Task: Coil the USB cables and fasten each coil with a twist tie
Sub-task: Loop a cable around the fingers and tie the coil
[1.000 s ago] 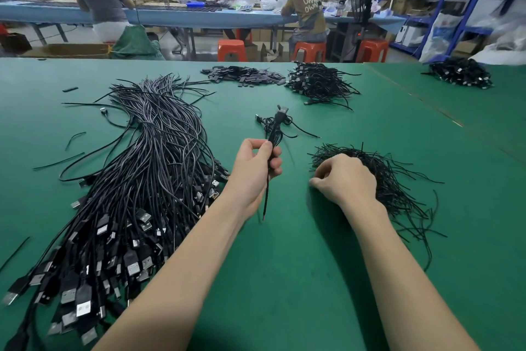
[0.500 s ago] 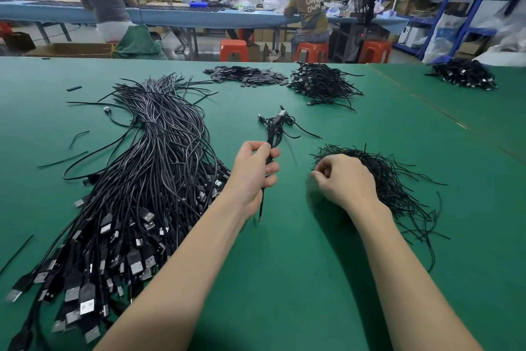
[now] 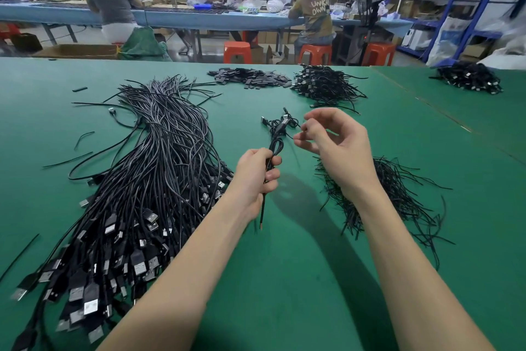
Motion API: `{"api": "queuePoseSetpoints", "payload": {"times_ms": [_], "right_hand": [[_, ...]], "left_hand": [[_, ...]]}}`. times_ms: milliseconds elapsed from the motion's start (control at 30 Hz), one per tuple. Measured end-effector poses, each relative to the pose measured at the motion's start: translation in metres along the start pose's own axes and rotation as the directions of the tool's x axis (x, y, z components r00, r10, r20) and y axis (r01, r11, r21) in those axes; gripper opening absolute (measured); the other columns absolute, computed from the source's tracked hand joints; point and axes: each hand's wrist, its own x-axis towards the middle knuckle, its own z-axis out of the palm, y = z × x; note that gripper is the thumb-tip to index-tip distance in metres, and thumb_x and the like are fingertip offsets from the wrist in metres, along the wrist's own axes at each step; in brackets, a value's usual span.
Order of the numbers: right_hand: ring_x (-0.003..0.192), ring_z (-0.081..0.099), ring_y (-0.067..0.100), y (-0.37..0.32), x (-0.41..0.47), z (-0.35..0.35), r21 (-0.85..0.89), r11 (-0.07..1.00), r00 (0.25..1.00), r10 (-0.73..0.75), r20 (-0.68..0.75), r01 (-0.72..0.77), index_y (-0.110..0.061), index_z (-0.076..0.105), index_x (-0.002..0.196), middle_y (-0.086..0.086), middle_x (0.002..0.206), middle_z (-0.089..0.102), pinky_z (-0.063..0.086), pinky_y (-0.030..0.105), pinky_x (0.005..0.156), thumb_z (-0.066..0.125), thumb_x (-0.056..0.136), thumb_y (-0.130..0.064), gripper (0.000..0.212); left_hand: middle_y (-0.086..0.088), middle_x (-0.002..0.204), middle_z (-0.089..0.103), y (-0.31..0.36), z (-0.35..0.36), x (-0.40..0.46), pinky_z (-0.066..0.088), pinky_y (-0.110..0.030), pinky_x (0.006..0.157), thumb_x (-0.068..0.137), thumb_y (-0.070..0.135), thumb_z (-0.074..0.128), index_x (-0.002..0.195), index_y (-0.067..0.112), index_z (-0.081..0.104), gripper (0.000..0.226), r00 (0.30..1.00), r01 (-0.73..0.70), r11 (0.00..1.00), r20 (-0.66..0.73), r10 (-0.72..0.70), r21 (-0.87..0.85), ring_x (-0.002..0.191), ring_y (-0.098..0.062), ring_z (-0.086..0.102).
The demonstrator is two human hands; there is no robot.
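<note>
Green table (image 3: 284,279), cable bundle (image 3: 136,194) at your left, tie heap (image 3: 398,197) at your right.
Your left hand (image 3: 256,177) has fingers curled around a folded cable (image 3: 274,148), held upright above the table between bundle and heap. Your right hand (image 3: 338,145) hovers just beside the cable's top, thumb and forefinger pinching a thin tie (image 3: 290,136).

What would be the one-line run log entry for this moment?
left hand: grips coiled cable | right hand: raised, pinches twist tie | fastening: not yet
</note>
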Motion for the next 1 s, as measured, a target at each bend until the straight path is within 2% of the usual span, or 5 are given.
{"api": "queuePoseSetpoints", "payload": {"times_ms": [133, 333, 533, 833, 1000], "right_hand": [[0.078, 0.065, 0.017, -0.007, -0.001, 0.005, 0.191, 0.981, 0.996, -0.003, 0.089, -0.014, -0.009, 0.070, 0.097, 0.001, 0.084, 0.068, 0.054, 0.028, 0.079, 0.066, 0.092, -0.007, 0.007], [0.065, 0.067, 0.007, 0.007, -0.005, 0.013, -0.184, 0.978, 0.984, 0.122, 0.128, -0.098, -0.006, 0.072, 0.099, 0.003, 0.077, 0.070, 0.052, 0.020, 0.068, 0.063, 0.092, 0.004, 0.015], [0.064, 0.072, 0.003, 0.007, -0.004, 0.012, -0.540, 0.842, 1.000, -0.008, 0.028, 0.022, -0.027, 0.075, 0.078, -0.011, 0.069, 0.074, 0.054, 0.013, 0.064, 0.072, 0.084, -0.009, 0.019], [0.060, 0.069, 0.001, 0.004, -0.008, 0.017, -0.608, 0.783, 0.991, -0.089, 0.095, 0.129, -0.023, 0.080, 0.077, -0.015, 0.066, 0.072, 0.055, 0.015, 0.063, 0.074, 0.080, -0.011, 0.014], [0.060, 0.068, 0.003, 0.004, -0.007, 0.015, -0.634, 0.764, 0.992, -0.083, 0.090, 0.121, -0.021, 0.080, 0.074, -0.011, 0.064, 0.073, 0.054, 0.018, 0.061, 0.074, 0.077, -0.012, 0.012]], "left_hand": [[0.000, 0.073, 0.051, -0.001, 0.001, 0.000, 0.018, -0.017, 0.034, 0.095, 0.006, 0.041, 0.089, 0.014, 0.042, 0.011, 1.000, -0.022, 0.996, 0.010, 0.021, 0.084, 0.045, -0.007, 0.029], [0.000, 0.073, 0.051, 0.001, 0.003, -0.002, 0.019, -0.017, 0.038, 0.098, 0.009, 0.044, 0.090, 0.014, 0.041, 0.010, 0.992, -0.119, 0.978, 0.062, 0.110, 0.170, 0.046, -0.007, 0.030], [-0.001, 0.074, 0.051, 0.004, 0.001, -0.003, 0.021, -0.017, 0.039, 0.098, 0.009, 0.045, 0.092, 0.015, 0.044, 0.009, 0.989, -0.143, 0.974, 0.049, 0.136, 0.176, 0.045, -0.006, 0.033], [0.006, 0.067, 0.047, -0.001, 0.001, -0.004, 0.030, -0.021, 0.049, 0.102, 0.018, 0.048, 0.089, 0.018, 0.047, 0.013, 0.963, -0.264, 0.873, 0.057, 0.265, 0.409, 0.048, -0.002, 0.042], [0.003, 0.071, 0.042, 0.000, 0.005, -0.004, 0.026, -0.016, 0.039, 0.105, 0.021, 0.044, 0.090, 0.016, 0.042, 0.016, 0.976, -0.217, 0.925, 0.086, 0.199, 0.312, 0.042, -0.001, 0.037]]}}
